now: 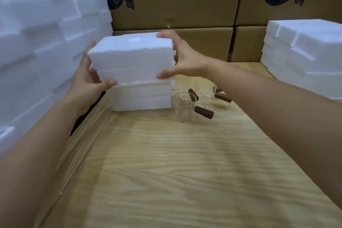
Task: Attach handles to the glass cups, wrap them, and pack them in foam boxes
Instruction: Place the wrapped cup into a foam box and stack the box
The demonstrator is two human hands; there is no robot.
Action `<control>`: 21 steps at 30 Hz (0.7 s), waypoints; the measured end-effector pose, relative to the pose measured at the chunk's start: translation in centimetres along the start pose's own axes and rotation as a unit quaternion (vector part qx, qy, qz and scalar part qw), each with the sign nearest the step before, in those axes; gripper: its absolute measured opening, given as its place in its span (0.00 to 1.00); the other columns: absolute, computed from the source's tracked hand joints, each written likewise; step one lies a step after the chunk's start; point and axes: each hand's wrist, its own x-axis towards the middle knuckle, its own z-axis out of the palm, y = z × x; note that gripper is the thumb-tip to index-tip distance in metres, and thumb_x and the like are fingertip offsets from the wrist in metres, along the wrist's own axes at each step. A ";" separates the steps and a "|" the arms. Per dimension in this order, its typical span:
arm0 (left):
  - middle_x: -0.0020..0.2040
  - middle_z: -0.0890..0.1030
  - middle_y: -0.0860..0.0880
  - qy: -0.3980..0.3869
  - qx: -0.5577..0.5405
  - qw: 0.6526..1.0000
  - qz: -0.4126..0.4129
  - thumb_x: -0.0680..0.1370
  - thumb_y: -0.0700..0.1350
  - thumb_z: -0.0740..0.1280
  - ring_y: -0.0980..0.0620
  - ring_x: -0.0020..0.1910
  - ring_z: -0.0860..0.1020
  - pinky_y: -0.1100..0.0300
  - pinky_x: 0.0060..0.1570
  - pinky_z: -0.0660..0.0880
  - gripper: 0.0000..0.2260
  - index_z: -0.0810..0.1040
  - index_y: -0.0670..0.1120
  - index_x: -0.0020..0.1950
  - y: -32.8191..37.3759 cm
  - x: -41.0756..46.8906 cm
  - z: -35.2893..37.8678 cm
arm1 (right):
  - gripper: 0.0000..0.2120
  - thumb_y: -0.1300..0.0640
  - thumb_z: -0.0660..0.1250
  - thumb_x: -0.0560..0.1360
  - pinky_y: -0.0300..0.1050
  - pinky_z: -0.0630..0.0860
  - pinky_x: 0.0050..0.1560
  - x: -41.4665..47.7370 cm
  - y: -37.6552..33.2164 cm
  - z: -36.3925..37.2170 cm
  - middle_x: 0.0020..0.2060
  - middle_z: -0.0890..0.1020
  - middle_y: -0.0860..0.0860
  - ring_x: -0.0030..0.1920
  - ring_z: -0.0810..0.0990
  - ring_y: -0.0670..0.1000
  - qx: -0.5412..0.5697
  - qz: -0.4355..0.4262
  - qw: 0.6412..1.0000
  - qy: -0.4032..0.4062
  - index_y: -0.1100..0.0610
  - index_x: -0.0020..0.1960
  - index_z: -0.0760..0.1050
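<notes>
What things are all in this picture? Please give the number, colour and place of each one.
white rectangular foam box: one, white, held over the lower foam stack
lower foam stack: one, white, table's back left
tall foam pile: one, white, far left
foam slab pile: one, white, far right
clear glass cups with brown wooden handles: at least two, right of the lower stack
cardboard cartons: four, brown, behind
wooden table: one, light brown
left hand: grips box's left side
right hand: grips box's right side

In the centre of the frame the left hand [90,77] and right hand [184,59] grip a foam box [131,57] by its ends, directly over a lower box [140,98]. Just right of that, glass cups [182,107] with brown handles [204,112] stand on the wooden table [166,163].
</notes>
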 end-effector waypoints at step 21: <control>0.63 0.77 0.58 -0.021 0.048 0.998 -0.037 0.76 0.32 0.67 0.57 0.62 0.76 0.48 0.60 0.74 0.40 0.58 0.73 0.70 -2.4 1.2 0.0 | 0.57 0.53 0.79 0.64 0.60 0.67 0.68 -0.3 1.3 3.2 0.69 0.59 0.57 0.65 0.69 0.59 0.022 0.104 0.991 0.082 0.42 0.76 0.40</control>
